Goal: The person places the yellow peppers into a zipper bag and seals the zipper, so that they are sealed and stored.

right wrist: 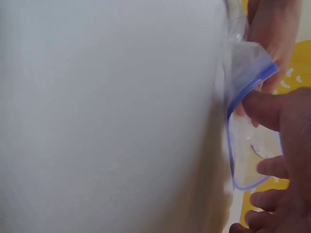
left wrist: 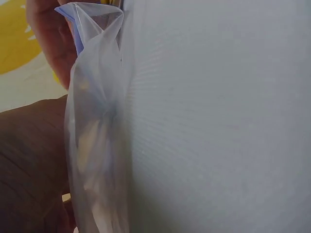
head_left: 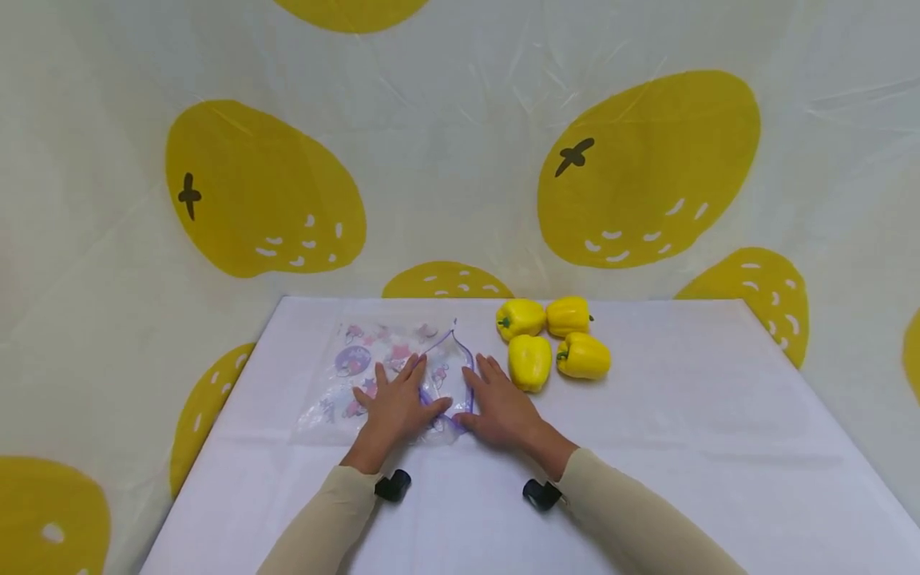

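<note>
A clear plastic zip bag (head_left: 352, 361) with pink and purple prints lies on the table, its purple-edged mouth (head_left: 472, 383) spread apart toward the right. My left hand (head_left: 397, 407) rests on the bag beside the mouth, fingers spread. At the opposite lip is my right hand (head_left: 503, 407), its fingers extended and its thumb touching the purple edge (right wrist: 248, 92) in the right wrist view. Seen from the left wrist, the bag's side (left wrist: 97, 97) puffs up a little off the table. Just right of my right hand sit several yellow bell peppers (head_left: 529, 363).
A white cloth covers the table (head_left: 683, 447), whose far edge meets a hanging curtain (head_left: 460, 160) printed with big yellow fruit. Small black wrist cameras (head_left: 393, 485) are worn at both cuffs.
</note>
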Action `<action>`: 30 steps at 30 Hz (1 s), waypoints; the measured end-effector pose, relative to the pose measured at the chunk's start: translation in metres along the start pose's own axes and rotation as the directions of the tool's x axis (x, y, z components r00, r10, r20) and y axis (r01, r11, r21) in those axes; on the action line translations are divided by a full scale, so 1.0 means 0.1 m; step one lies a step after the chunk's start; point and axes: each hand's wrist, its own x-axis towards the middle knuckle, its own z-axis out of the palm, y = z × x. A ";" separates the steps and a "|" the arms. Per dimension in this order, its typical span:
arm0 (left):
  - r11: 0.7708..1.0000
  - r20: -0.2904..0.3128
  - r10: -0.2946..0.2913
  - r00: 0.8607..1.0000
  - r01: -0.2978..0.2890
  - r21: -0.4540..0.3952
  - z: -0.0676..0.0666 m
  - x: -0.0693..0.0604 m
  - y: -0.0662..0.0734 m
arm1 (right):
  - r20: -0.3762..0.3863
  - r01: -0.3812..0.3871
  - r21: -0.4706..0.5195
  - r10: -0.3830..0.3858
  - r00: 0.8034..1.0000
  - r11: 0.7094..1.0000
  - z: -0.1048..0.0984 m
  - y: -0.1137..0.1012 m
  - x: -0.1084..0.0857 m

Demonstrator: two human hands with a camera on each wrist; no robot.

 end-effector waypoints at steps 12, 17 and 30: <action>1.000 0.009 -0.010 1.000 0.010 0.001 0.00 0.01 0.01 | -0.285 -0.027 0.168 0.075 0.955 0.985 -0.27 -0.01 -0.14; 1.000 0.018 -0.006 1.000 0.007 -0.014 -0.02 0.00 0.01 | -0.442 -0.060 0.249 0.169 0.881 0.967 -0.31 0.13 -0.16; 0.999 0.052 -0.011 0.999 0.013 -0.037 -0.06 -0.01 0.01 | -0.378 -0.191 0.588 0.476 0.794 0.786 -0.24 0.32 -0.09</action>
